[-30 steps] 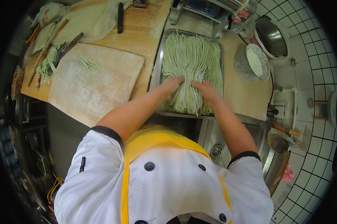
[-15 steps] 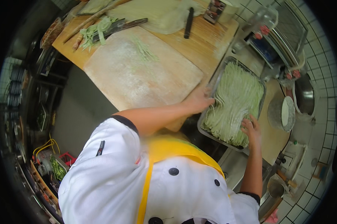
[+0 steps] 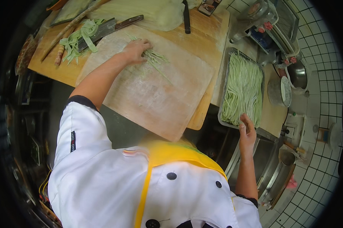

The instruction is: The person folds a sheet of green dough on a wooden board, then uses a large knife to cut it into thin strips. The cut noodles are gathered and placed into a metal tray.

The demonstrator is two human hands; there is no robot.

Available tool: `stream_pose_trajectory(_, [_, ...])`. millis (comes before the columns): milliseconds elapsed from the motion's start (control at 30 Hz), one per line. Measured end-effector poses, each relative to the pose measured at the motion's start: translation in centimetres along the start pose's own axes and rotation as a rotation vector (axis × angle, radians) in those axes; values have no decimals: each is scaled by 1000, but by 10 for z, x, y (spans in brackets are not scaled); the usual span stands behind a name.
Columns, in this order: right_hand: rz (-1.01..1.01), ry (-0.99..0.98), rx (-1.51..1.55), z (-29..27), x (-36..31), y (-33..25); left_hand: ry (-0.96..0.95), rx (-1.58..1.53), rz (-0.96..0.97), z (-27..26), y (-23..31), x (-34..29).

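On the floured board (image 3: 152, 102), my left hand (image 3: 136, 51) has its fingers curled over a few loose green noodles (image 3: 156, 59). Strands stick out past the fingers; what lies under the palm is hidden. My right hand (image 3: 247, 133) is at the near end of a metal tray (image 3: 221, 114), fingers apart and holding nothing. Long pale green noodles (image 3: 241, 87) fill that tray in side-by-side strands. Left of the board, a cleaver (image 3: 107, 32) lies beside a heap of wide green dough strips (image 3: 80, 38).
A rolled dough sheet (image 3: 148, 13) covers the back of the table, with a black-handled tool (image 3: 186, 17) at its right. A rolling pin (image 3: 65, 30) lies far left. Right of the tray are a noodle machine (image 3: 260, 34) and a round metal container (image 3: 278, 92).
My left hand has left the tray's left edge and reached across to the loose noodles on the board. My right hand has drawn back slightly from the tray noodles. The view has shifted.
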State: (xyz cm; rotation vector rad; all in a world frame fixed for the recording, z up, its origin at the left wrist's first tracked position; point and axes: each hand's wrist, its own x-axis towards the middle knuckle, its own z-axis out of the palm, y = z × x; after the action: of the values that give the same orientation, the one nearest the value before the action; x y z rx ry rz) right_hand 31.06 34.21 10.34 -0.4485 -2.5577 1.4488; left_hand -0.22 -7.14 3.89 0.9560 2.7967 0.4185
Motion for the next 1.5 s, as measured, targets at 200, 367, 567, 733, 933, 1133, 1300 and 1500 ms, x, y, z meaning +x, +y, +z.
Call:
stream_pose_trajectory(200, [166, -34, 110, 26, -46, -1, -85, 76, -42, 6, 13, -5])
stream_pose_trajectory(367, [251, -77, 231, 42, -61, -9, -42, 117, -96, 22, 21, -1])
stream_pose_trajectory(567, [266, -113, 306, 37, -61, 0, 174, -345, -309, 10, 6, 0])
stream_pose_trajectory(733, [315, -124, 453, 24, -48, 28, 87, -687, -147, -29, 72, 25])
stream_pose_trajectory(933, [267, -160, 446, -2, -39, 57, 132, -1059, 61, -56, 217, 88])
stream_pose_trajectory(1133, [222, 52, 500, -42, -31, 84, 329, -984, -128, 33, 307, 138])
stream_pose_trajectory(1300, [56, 479, 195, -78, -17, 123, 423, -565, -225, 156, 358, 98])
stream_pose_trajectory(1500, [0, 564, -123, -105, 25, 180, 368, -422, -183, 176, 364, 107])
